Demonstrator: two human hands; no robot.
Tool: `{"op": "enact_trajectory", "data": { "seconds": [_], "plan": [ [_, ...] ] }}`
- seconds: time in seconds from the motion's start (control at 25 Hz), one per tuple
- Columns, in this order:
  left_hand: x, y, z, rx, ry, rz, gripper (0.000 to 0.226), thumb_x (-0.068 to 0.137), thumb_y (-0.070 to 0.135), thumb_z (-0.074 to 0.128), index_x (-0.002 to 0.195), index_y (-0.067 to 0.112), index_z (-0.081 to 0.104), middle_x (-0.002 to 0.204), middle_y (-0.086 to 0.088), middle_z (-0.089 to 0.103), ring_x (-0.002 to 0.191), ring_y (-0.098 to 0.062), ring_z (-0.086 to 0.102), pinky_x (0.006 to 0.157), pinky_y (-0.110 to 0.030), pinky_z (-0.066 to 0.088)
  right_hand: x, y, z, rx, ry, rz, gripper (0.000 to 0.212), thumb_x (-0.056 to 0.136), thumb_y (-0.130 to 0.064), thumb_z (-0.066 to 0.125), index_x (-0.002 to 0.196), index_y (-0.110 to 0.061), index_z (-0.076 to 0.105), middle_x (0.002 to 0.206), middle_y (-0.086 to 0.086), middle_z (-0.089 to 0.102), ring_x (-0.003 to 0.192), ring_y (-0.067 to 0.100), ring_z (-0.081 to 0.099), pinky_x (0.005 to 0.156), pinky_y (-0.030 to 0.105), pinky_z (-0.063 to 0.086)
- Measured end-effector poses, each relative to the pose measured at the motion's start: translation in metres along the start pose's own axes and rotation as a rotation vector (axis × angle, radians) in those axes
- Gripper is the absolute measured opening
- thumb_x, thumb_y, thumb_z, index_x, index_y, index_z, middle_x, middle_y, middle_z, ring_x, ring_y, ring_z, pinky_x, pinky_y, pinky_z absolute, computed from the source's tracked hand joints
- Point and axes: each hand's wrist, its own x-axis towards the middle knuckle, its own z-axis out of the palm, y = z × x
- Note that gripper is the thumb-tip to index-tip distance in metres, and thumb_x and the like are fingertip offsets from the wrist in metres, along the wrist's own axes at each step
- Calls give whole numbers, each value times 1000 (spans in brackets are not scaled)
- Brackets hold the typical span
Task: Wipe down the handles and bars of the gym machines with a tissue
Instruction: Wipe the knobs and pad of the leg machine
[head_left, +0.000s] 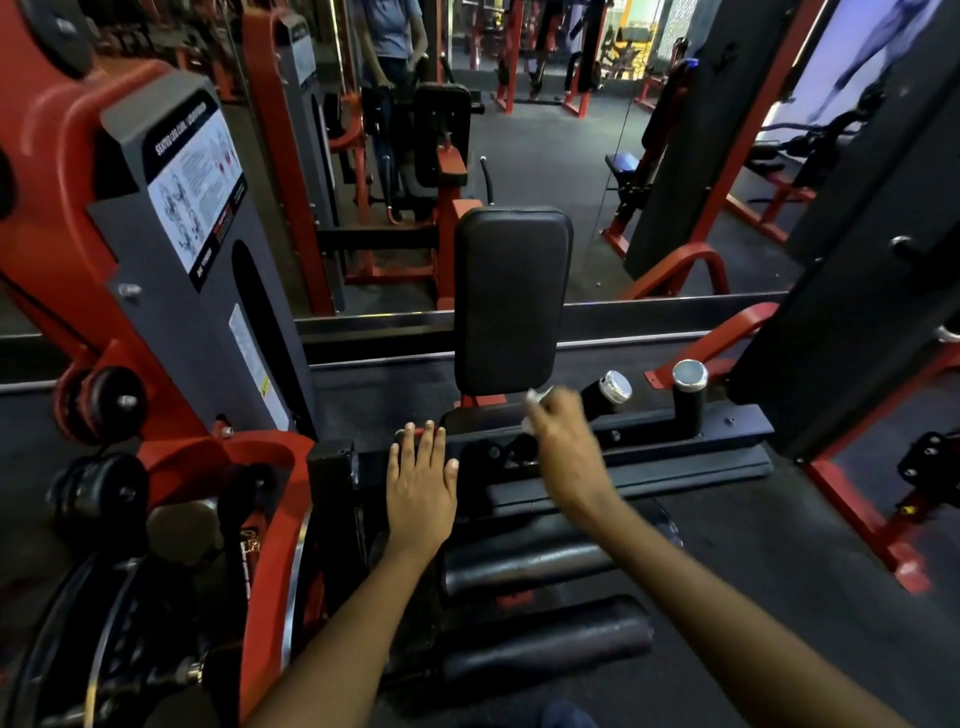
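Nearest the camera lie two black foam roller pads (545, 642), one just behind the other, low on the seated leg curl machine. Beyond them two bare forearms reach forward. The left hand (422, 480) lies flat, fingers straight and close together, its palm pressing on the black frame bar (649, 457) and its fingertips reaching the edge of the seat. The right hand (558, 431) is blurred; its fingers are curled round a crumpled white tissue (535, 402) (only two small bits of it show, above and beside the knuckles), held at the base of the near handle. There are two black handles with silver end caps: the tilted handle (605, 396) just beside the right hand, and the upright handle (688, 397) a little further right. Behind the hands stands one black backrest pad (511, 301). To the left rises the grey weight-stack shroud with one instruction placard (195, 179). Furthest off, a mirror (545, 156) shows red and black machines and a standing person.
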Motion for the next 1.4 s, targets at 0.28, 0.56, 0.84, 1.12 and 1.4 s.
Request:
{"op": "enact_trajectory", "data": {
  "seconds": [0.28, 0.56, 0.84, 1.12, 1.4],
  "plan": [
    [4, -1, 4, -4, -52, -12, 66, 96, 42, 6, 146, 11, 37, 154, -5, 34, 147, -27, 19, 118, -43, 12, 38, -9, 10, -709, -258, -52, 32, 91, -6, 39, 108, -6, 65, 117, 13, 51, 98, 30, 59, 94, 39, 40],
    [1, -3, -1, 8, -84, 9, 64, 98, 42, 6, 149, 12, 30, 157, -4, 27, 148, -25, 11, 120, -42, 7, 11, 22, 43, -439, -403, -468, 11, 66, -1, 66, 75, -5, 71, 75, 10, 66, 72, 26, 66, 87, 28, 42],
    [5, 2, -15, -22, -213, -27, 54, 105, 35, 19, 154, 14, 9, 162, 0, 1, 149, -21, -9, 120, -39, -5, -36, 61, 24, -112, -519, -258, 42, 92, -22, 39, 124, -2, 58, 127, 19, 56, 120, 31, 52, 97, 35, 40],
    [-44, 65, -45, -163, -258, 2, 53, 103, 35, 36, 152, 16, 27, 159, -1, 21, 147, -17, 16, 120, -34, 16, -86, 88, -15, 430, -212, 355, 25, 80, 10, 55, 99, -2, 66, 87, 10, 63, 81, 19, 60, 70, 25, 48],
    [-109, 163, -66, -218, -159, 59, 44, 100, 29, 44, 142, 15, 46, 148, -3, 44, 139, -16, 36, 116, -28, 24, -148, 123, -98, 251, -138, 383, 8, 79, 0, 64, 87, 0, 67, 90, 8, 55, 78, 24, 56, 68, 28, 45]
  ]
}}
